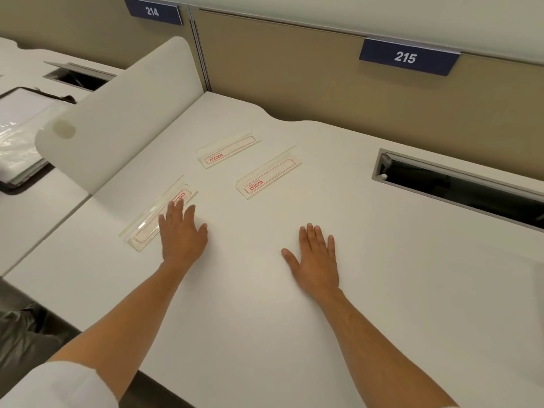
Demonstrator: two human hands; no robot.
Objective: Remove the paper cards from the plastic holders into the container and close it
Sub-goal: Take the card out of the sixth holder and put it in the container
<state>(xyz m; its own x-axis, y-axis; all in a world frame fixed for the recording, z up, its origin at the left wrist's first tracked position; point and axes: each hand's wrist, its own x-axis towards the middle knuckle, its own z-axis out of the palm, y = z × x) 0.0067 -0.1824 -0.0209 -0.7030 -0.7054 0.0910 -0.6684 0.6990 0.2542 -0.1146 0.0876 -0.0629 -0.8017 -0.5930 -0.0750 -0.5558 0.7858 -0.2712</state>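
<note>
Nearest holder (158, 218), long axis slanting away, under left hand's (182, 234) flat fingertips; right hand (316, 256) flat on surface (382, 290), farther.

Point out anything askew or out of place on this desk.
Nothing is damaged or spilled. The three plastic holders lie scattered at differing angles, cards still inside. No container shows on this desk.

holders: 3 (159, 219) (228, 149) (269, 175) | cards: 3 | hands: 2 (183, 233) (316, 254) | number signs: 2 (153, 11) (407, 57)
</note>
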